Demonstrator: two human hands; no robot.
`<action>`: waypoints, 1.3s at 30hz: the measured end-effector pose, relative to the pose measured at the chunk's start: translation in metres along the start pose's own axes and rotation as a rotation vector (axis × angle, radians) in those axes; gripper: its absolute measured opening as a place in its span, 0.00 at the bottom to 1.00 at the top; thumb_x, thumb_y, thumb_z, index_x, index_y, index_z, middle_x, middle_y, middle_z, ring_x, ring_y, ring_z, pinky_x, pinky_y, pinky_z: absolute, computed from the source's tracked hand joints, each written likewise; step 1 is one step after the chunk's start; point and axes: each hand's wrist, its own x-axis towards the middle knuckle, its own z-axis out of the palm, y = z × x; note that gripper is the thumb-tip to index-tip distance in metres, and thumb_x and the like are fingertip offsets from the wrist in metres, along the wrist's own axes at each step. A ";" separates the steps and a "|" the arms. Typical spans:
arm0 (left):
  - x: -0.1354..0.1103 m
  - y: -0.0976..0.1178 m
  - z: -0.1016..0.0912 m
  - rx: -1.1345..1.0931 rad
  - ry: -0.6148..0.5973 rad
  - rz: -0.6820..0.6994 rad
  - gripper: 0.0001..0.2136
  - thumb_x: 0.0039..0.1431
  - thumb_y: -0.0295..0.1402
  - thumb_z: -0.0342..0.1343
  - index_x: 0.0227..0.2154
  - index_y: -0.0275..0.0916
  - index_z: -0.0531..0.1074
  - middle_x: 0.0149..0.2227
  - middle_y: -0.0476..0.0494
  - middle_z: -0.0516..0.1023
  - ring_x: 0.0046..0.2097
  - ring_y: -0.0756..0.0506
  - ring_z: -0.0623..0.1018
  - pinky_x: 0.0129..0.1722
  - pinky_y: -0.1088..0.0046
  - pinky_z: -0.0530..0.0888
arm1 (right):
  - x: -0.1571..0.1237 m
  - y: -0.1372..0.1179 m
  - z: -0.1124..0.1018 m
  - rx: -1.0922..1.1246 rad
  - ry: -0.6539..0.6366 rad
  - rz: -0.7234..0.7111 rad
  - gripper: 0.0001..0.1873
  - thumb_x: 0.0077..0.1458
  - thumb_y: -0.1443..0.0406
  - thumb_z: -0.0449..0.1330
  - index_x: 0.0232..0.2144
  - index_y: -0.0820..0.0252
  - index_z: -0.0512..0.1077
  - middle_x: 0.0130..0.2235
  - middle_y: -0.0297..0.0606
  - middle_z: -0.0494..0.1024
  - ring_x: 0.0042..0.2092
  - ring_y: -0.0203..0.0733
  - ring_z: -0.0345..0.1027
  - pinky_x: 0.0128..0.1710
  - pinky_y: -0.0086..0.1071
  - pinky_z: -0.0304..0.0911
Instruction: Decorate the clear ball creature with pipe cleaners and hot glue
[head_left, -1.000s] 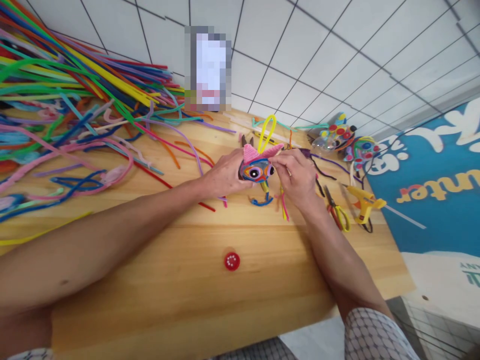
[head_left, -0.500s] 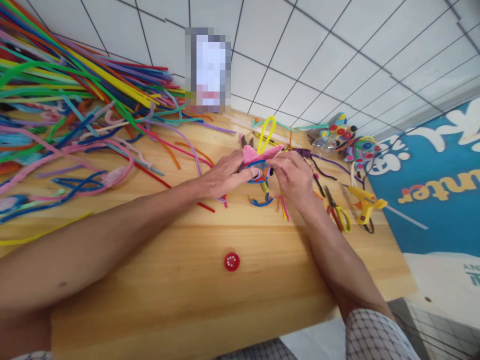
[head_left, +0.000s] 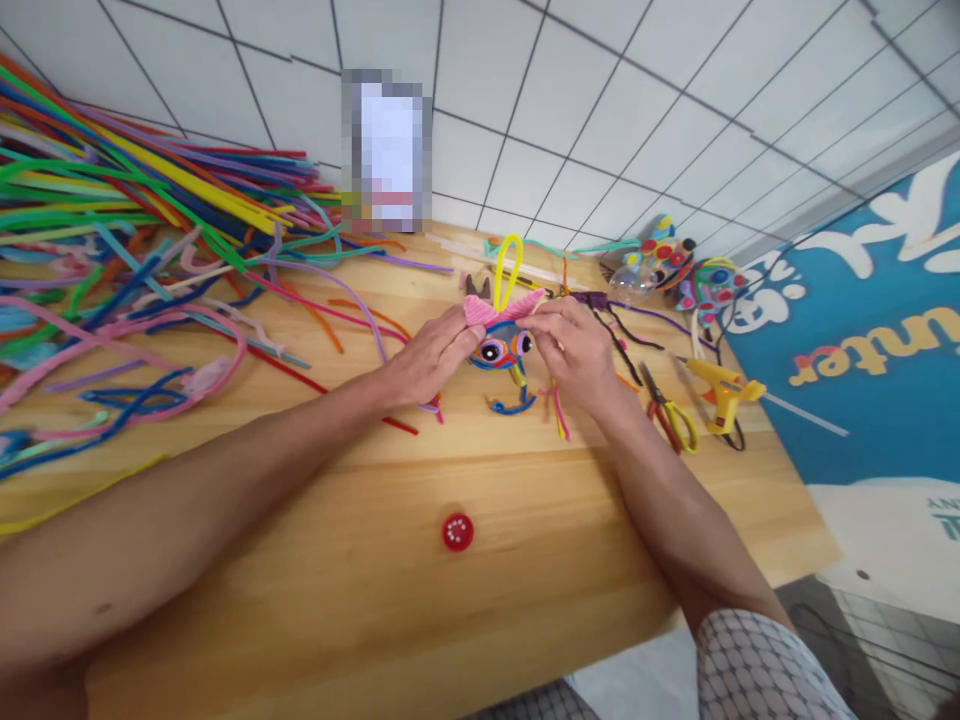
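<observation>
Both my hands hold a small pipe-cleaner figure (head_left: 501,340) just above the wooden table (head_left: 375,560). The figure has a pink top, a yellow loop sticking up, round eyes on a blue and orange face, and thin legs hanging down. My left hand (head_left: 424,362) grips its left side with fingers curled. My right hand (head_left: 576,352) pinches the pink top at the right side. Short bent pieces, one blue (head_left: 511,405) and one pink and yellow (head_left: 558,412), lie on the table right below the figure.
A big heap of coloured pipe cleaners (head_left: 142,230) covers the table's left and back. Scissors (head_left: 670,412) and a yellow glue gun (head_left: 720,392) lie to the right, with finished figures (head_left: 679,270) behind them. A red cap (head_left: 457,532) sits nearer me. A blue banner (head_left: 862,360) lies past the right edge.
The figure has turned in my hands so its eyes face me again. My view has shifted slightly, and both hands stay on the figure.
</observation>
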 end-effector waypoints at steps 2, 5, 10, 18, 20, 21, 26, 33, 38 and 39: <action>0.000 0.002 -0.001 -0.005 -0.001 0.013 0.25 0.78 0.47 0.41 0.64 0.38 0.72 0.65 0.35 0.78 0.68 0.38 0.74 0.74 0.56 0.67 | 0.000 0.001 -0.004 0.016 -0.001 0.032 0.17 0.70 0.72 0.54 0.46 0.52 0.81 0.44 0.40 0.84 0.47 0.44 0.79 0.45 0.40 0.73; 0.000 0.003 -0.002 -0.018 0.001 0.007 0.26 0.78 0.47 0.42 0.65 0.40 0.72 0.66 0.37 0.78 0.69 0.37 0.74 0.75 0.55 0.66 | -0.001 0.001 -0.007 0.059 0.024 0.054 0.18 0.67 0.74 0.52 0.44 0.54 0.80 0.43 0.40 0.84 0.45 0.43 0.79 0.45 0.39 0.72; -0.002 0.006 -0.003 0.004 -0.014 -0.083 0.26 0.78 0.50 0.42 0.65 0.42 0.73 0.67 0.39 0.77 0.69 0.38 0.73 0.75 0.56 0.65 | -0.002 0.003 -0.001 0.110 0.050 0.047 0.16 0.68 0.73 0.53 0.42 0.54 0.79 0.42 0.39 0.83 0.44 0.42 0.78 0.45 0.38 0.73; -0.006 0.010 -0.007 0.012 -0.002 -0.186 0.26 0.77 0.53 0.46 0.64 0.45 0.75 0.64 0.41 0.80 0.69 0.35 0.73 0.75 0.53 0.67 | -0.003 0.003 0.002 0.128 0.018 0.049 0.16 0.68 0.74 0.53 0.46 0.54 0.78 0.42 0.39 0.82 0.45 0.43 0.77 0.46 0.38 0.73; -0.007 0.010 -0.007 0.004 0.009 -0.220 0.26 0.76 0.55 0.47 0.64 0.45 0.75 0.65 0.41 0.79 0.70 0.34 0.72 0.75 0.52 0.66 | -0.003 0.002 0.003 0.123 0.027 0.045 0.16 0.68 0.74 0.54 0.47 0.55 0.77 0.42 0.39 0.81 0.44 0.43 0.77 0.45 0.37 0.72; -0.007 0.010 -0.007 0.005 0.015 -0.236 0.27 0.76 0.55 0.47 0.64 0.45 0.75 0.65 0.41 0.79 0.70 0.34 0.72 0.75 0.52 0.66 | -0.004 0.002 0.004 0.119 0.024 0.042 0.16 0.67 0.75 0.54 0.46 0.55 0.78 0.41 0.38 0.81 0.44 0.43 0.76 0.45 0.36 0.71; -0.007 0.011 -0.008 0.055 0.032 -0.276 0.26 0.75 0.57 0.47 0.60 0.45 0.77 0.61 0.42 0.82 0.68 0.33 0.74 0.74 0.48 0.68 | -0.006 0.006 0.009 0.117 0.007 0.024 0.16 0.67 0.74 0.54 0.46 0.54 0.78 0.42 0.38 0.81 0.45 0.43 0.76 0.46 0.37 0.71; -0.007 0.014 -0.010 0.093 0.023 -0.283 0.25 0.75 0.55 0.47 0.56 0.44 0.77 0.54 0.41 0.84 0.63 0.33 0.77 0.72 0.49 0.71 | -0.007 0.004 0.007 0.084 -0.003 0.026 0.14 0.70 0.72 0.54 0.47 0.55 0.79 0.44 0.39 0.82 0.46 0.43 0.77 0.48 0.38 0.71; -0.007 0.013 -0.009 0.103 0.030 -0.285 0.25 0.75 0.55 0.46 0.56 0.43 0.77 0.54 0.41 0.84 0.62 0.33 0.78 0.70 0.49 0.73 | -0.007 0.004 0.008 0.067 0.007 0.013 0.14 0.70 0.72 0.55 0.47 0.56 0.80 0.44 0.40 0.82 0.46 0.44 0.76 0.47 0.38 0.71; -0.007 0.013 -0.009 0.104 0.033 -0.279 0.25 0.75 0.56 0.46 0.54 0.44 0.78 0.52 0.41 0.84 0.62 0.33 0.78 0.70 0.49 0.73 | -0.007 0.005 0.009 0.061 0.011 0.005 0.14 0.69 0.72 0.56 0.47 0.56 0.80 0.44 0.40 0.82 0.45 0.44 0.76 0.47 0.38 0.71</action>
